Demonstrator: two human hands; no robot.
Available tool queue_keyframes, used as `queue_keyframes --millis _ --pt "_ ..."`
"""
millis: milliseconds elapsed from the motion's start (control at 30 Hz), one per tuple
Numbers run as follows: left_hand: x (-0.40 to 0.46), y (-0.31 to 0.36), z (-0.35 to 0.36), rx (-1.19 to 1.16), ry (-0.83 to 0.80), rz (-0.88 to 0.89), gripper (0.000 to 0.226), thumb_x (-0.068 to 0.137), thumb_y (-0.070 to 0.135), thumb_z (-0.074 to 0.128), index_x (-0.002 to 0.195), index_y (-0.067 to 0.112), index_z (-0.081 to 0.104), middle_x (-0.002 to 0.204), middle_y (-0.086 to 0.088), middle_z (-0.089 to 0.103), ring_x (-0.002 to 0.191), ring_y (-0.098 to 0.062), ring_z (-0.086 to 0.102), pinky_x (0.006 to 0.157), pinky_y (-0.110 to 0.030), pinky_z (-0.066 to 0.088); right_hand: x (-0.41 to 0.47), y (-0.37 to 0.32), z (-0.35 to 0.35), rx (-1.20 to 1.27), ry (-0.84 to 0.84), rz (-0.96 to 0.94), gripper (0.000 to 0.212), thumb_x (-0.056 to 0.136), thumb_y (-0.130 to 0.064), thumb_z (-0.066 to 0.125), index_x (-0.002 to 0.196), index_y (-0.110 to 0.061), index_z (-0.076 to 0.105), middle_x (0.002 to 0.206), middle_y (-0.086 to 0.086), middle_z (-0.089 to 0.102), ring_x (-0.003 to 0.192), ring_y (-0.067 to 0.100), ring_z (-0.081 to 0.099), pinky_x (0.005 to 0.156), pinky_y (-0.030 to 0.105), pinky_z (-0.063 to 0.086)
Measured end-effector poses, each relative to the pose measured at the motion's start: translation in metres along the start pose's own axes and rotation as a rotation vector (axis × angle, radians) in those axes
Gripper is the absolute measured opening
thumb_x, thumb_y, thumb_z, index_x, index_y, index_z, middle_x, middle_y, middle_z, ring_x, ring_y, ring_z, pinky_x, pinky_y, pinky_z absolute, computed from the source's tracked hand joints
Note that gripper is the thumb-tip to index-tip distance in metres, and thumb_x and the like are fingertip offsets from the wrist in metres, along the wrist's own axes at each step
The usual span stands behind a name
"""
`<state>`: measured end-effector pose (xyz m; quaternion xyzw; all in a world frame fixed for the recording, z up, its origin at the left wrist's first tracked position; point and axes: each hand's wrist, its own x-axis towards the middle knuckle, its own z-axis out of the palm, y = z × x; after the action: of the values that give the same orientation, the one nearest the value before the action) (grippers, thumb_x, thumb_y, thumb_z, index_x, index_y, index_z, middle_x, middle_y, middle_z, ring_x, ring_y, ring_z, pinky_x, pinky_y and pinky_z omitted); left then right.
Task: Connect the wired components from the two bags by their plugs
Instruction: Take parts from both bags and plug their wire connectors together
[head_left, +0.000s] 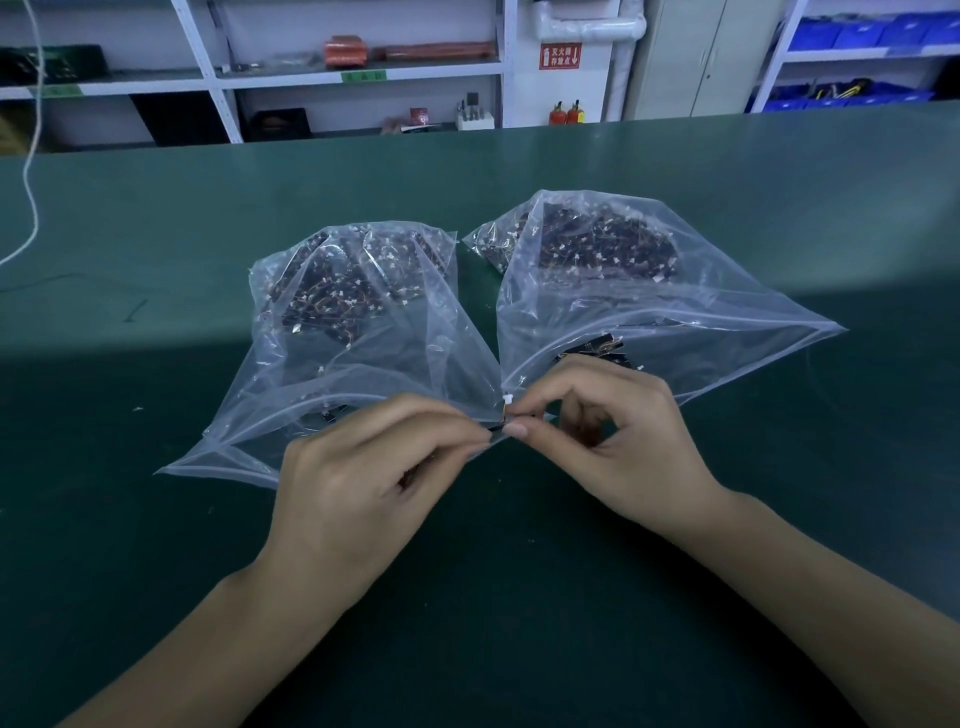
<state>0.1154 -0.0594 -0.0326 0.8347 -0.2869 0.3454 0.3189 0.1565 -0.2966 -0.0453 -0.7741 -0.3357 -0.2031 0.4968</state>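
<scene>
Head view: left hand (358, 467) and right hand (608, 436) pinched small plugs (506, 413) together between bags (363, 312); best kept aligned, pushed straight.

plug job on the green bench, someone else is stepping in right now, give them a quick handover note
Left hand: pinches a small dark wired component at its fingertips.
Right hand: pinches the matching piece, its white plug showing just above the fingers.
The two hands meet in front of the bag mouths; whether the plugs are already seated cannot be told.
Left bag and right bag lie open side by side on the table, both still full of loose components.
Left to do: finish this pair, then keep drawing one from each bag.
</scene>
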Motion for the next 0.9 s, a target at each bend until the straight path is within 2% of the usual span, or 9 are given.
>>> queue_keyframes --millis 100,167,200,400,700,900 --pt "-0.0011 -0.0011 -0.0007 0.004 0.007 -0.03 0.006 0.097 0.018 0.081 0.096 0.014 0.084 0.098 0.018 0.073 0.078 0.017 0.052 0.073 -0.007 0.041 0.0005 0.0013 -0.0017 0.0 -0.011 -0.008 0.008 0.094 -0.025 0.082 0.094 -0.018 0.078 0.091 -0.009 0.069 0.056 0.021 0.049 0.052 0.03 0.043" --pt "-0.0015 -0.0021 -0.0007 0.005 0.008 -0.044 0.006 0.096 0.02 0.081 0.1 0.015 0.084 0.096 0.032 0.062 0.07 0.012 0.048 0.069 -0.008 0.039 0.0006 0.0013 -0.0008 -0.011 -0.021 -0.017 0.007 0.094 -0.022 0.082 0.095 -0.017 0.078 0.092 -0.011 0.068 0.057 0.019 0.048 0.054 0.027 0.042" --pt "-0.0015 -0.0025 -0.0006 0.008 0.006 -0.049 0.008 0.097 0.022 0.081 0.102 0.017 0.083 0.095 0.033 0.059 0.068 0.01 0.048 0.068 -0.009 0.039 0.0007 0.0011 -0.0004 -0.02 -0.026 -0.022 0.006 0.094 -0.021 0.082 0.095 -0.016 0.078 0.092 -0.013 0.068 0.057 0.018 0.048 0.055 0.025 0.041" --pt "-0.0026 -0.0067 0.0 0.015 -0.021 -0.074 0.008 0.098 0.029 0.08 0.098 0.022 0.083 0.096 0.018 0.07 0.067 0.008 0.047 0.061 -0.02 0.042 0.0009 -0.0017 0.0 -0.097 -0.029 -0.044 0.008 0.096 -0.022 0.078 0.096 -0.014 0.077 0.09 -0.031 0.058 0.058 0.014 0.049 0.064 0.013 0.038" --pt "-0.0028 -0.0064 0.0007 0.021 -0.026 -0.073 0.005 0.098 0.025 0.08 0.097 0.021 0.083 0.096 0.015 0.07 0.069 0.008 0.048 0.06 -0.022 0.043 0.0012 -0.0014 -0.0008 -0.145 -0.038 -0.049 0.008 0.096 -0.02 0.079 0.096 -0.012 0.077 0.09 -0.033 0.056 0.057 0.01 0.044 0.064 0.011 0.035" --pt "-0.003 -0.0066 0.0003 0.019 -0.065 -0.049 0.005 0.098 0.024 0.079 0.095 0.021 0.082 0.096 0.014 0.07 0.075 0.011 0.05 0.061 -0.022 0.044 0.0001 0.0 -0.0008 -0.14 -0.073 -0.038 0.008 0.098 -0.022 0.077 0.097 -0.014 0.075 0.096 -0.024 0.062 0.057 0.01 0.047 0.063 0.012 0.036"
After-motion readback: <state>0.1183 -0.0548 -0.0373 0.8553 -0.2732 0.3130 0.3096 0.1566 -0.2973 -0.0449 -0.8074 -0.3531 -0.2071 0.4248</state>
